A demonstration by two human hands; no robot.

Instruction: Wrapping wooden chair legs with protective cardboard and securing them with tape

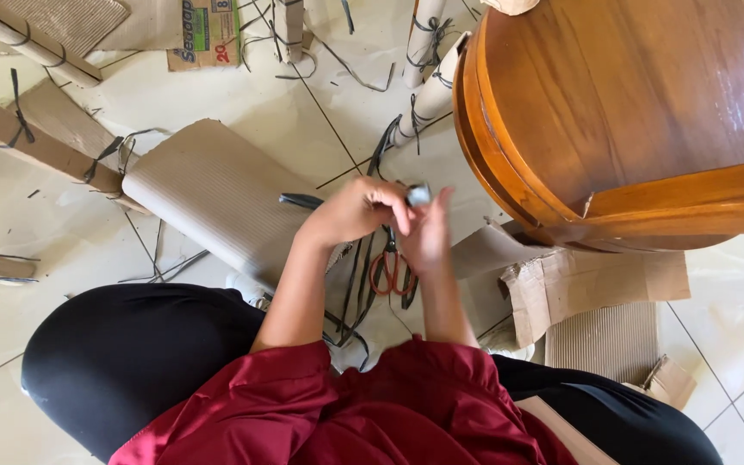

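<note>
Head view, looking straight down; person in a red top and black trousers, both hands raised over the floor (pixel 10 215). Left hand (pixel 350 211) and right hand (pixel 428 237) meet in the middle of the frame; between them a small grey piece (pixel 418 194), held at the fingertips; left fingers pinched narrow on its left side, right fingers closed up against it from below and right; which hand carries the weight, cannot tell. What the piece is, too small and blurred to say. Straight below the hands, on the floor: red-handled scissors (pixel 391 271), untouched, lying among loose black straps (pixel 356 275). Left of the hands: a ribbed cardboard roll (pixel 208 198), lying flat, tilted across the tiles. Top right: a round wooden tabletop (pixel 630 103), tipped on edge, just beside the right hand but apart from it. Under its rim, torn cardboard flaps (pixel 587 288) on the floor. Top centre: white wrapped legs (pixel 428 95) with black straps tied round them. Top left: more strapped cardboard bundles (pixel 45 142); strap offcuts scattered across the tiles.
</note>
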